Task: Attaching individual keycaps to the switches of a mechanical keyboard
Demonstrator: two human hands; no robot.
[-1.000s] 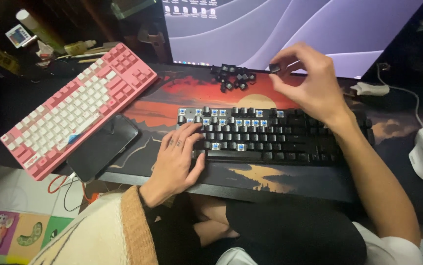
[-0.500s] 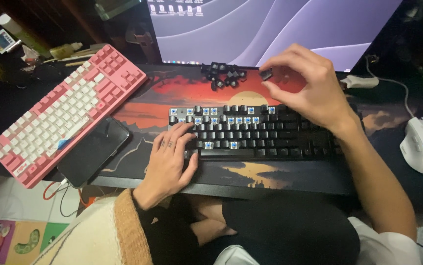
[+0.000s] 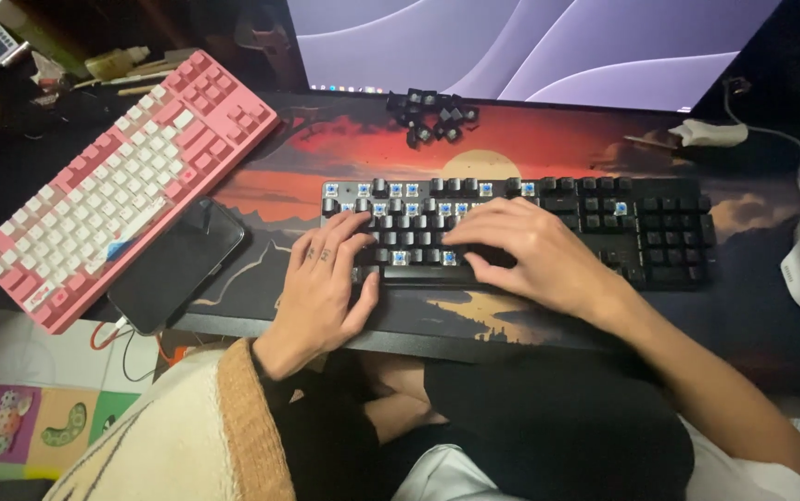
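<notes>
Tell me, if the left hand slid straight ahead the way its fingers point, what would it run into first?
The left hand already rests on the black keyboard, so it would cross its keys and bare blue switches first. Beyond lies the pile of loose black keycaps, probably next, though depth is unclear.

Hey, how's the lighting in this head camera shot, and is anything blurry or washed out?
Head view: the monitor is the bright source, slightly washed out; the black keyboard and both hands, left hand and right hand, are sharp and evenly lit; the top left corner and the lap fall into deep shadow.
</notes>
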